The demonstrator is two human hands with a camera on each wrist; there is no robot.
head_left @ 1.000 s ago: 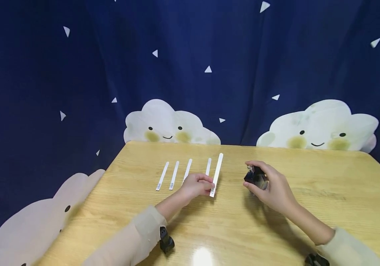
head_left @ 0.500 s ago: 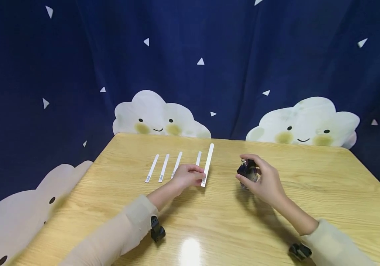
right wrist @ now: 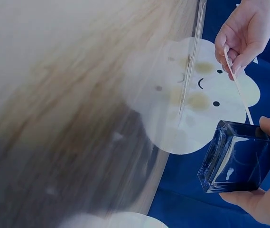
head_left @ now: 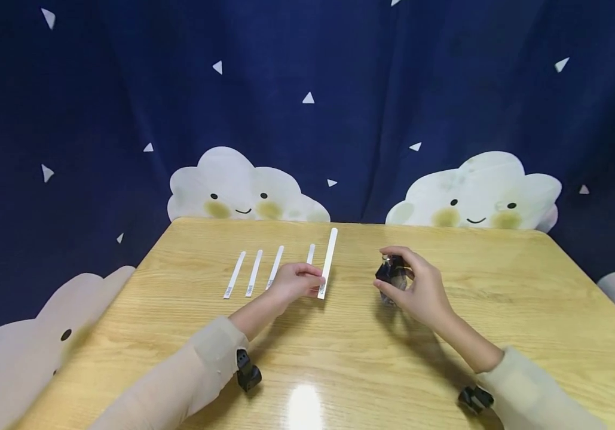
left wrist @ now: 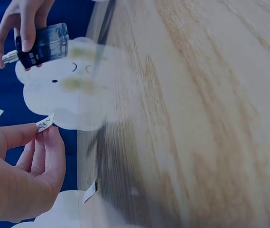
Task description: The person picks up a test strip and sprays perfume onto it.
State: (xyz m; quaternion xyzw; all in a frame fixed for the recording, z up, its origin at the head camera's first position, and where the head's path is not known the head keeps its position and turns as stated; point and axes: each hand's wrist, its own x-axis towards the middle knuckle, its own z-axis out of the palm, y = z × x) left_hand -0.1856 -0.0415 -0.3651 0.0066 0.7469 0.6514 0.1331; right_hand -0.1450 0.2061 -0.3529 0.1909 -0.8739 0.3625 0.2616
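In the head view my left hand (head_left: 292,282) pinches the printed lower end of a white paper test strip (head_left: 329,254), whose rounded end points up and away. Right of it, my right hand (head_left: 422,286) grips a dark glass perfume bottle (head_left: 391,273) above the table, a finger up at its spray nozzle. The left wrist view shows the silver nozzle (left wrist: 10,57) of this bottle facing left, with a fingertip on its end. Bluish see-through glass of the bottle (right wrist: 239,159) fills the lower right of the right wrist view. A gap separates strip and bottle.
Several more test strips lie in a row on the wooden table (head_left: 178,334), among them one at the left end (head_left: 235,275) and one partly behind my left hand (head_left: 311,254). A dark blue curtain (head_left: 264,119) with clouds hangs behind the table's far edge.
The head view has turned a little, so the whole scene sits further left and slightly higher. Both hands keep their holds on strip and bottle, about the same distance apart.
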